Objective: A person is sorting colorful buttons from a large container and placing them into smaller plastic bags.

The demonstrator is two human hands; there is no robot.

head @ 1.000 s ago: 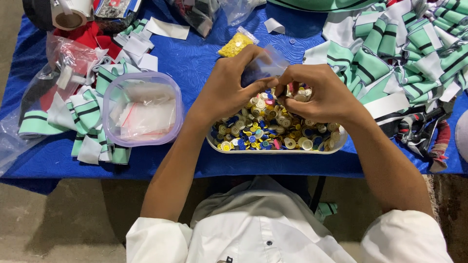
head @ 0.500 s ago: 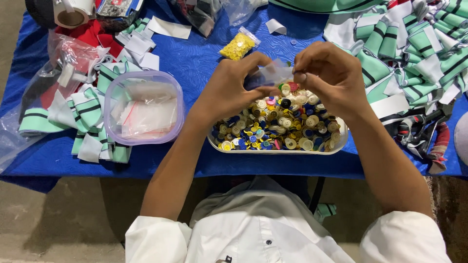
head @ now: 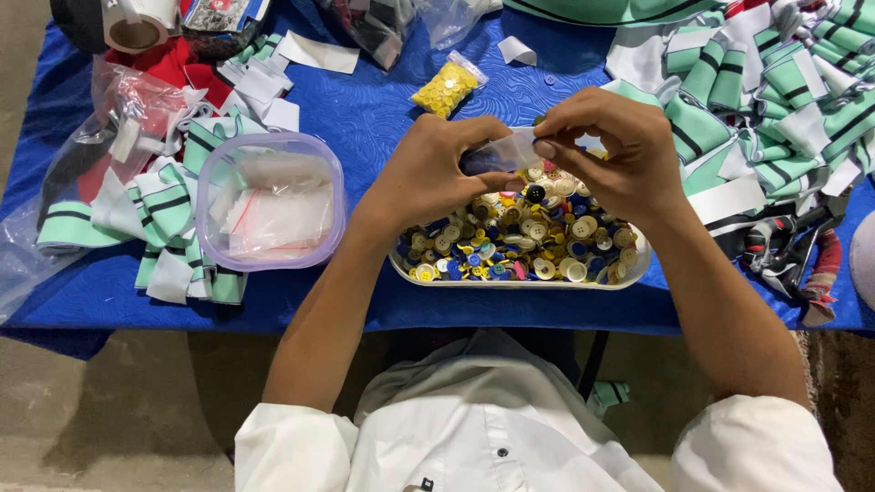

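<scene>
Hands raised above white tray [head: 629, 271] of mixed buttons [head: 519, 239], left hand [head: 436, 173] and right hand [head: 609, 150] both pinching small clear plastic bag [head: 507, 151] between them, lidded plastic container [head: 270, 200] to the left on blue tablecloth [head: 374, 109].

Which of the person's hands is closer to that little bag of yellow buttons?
The left hand: it sits just below the bag of yellow buttons. The right hand is farther off to the side.

On the tabletop [head: 383, 109], the tray of buttons [head: 519, 246] sits before me; the lidded container [head: 269, 200] lies to its left, the bag of buttons [head: 445, 88] behind.
</scene>
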